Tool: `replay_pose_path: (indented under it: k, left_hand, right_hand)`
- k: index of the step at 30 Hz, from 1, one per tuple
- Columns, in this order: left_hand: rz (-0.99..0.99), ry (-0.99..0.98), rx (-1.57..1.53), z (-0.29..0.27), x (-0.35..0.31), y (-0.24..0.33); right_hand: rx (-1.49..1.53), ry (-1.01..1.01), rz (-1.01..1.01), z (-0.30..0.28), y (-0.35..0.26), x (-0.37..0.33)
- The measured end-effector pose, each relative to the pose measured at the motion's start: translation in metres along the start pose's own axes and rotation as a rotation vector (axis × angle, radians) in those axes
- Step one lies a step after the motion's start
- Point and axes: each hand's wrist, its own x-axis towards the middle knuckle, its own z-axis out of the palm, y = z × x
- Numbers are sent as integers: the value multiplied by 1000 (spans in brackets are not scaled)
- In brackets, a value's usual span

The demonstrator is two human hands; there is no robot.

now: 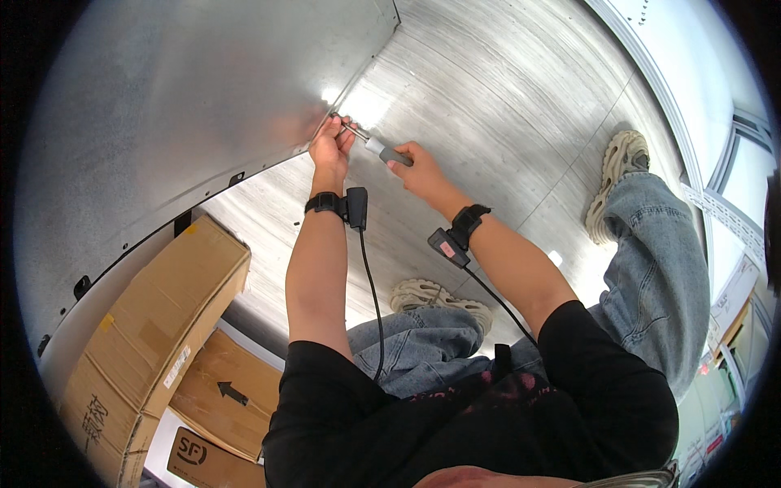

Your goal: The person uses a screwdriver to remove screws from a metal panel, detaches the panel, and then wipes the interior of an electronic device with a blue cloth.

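A screwdriver with a grey handle and metal shaft is gripped at its handle by my right hand, the fingers wrapped round it. Its shaft points up and left to the lower edge of a large grey metal panel. Against that edge my left hand is closed, with thumb and fingers pinched together around the shaft's tip. A small dark spot shows at the fingertips; what they pinch there is too small to make out.
Cardboard boxes stand at the lower left, beside the panel. Pale wood-look floor lies beneath my hands. My shoe is at the right, near a white frame. Black cables run from bands on both wrists.
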Motion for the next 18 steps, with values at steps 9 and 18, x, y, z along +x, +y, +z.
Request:
replay_pose_path:
  k: [9, 18]
  left_hand:
    - [-30, 33, -41, -4, 5, 2]
    - [-35, 30, -2, -2, 2, 2]
  right_hand:
    - [474, -230, 457, -15, -23, -4]
    - [-162, -194, 75, -6, -14, -2]
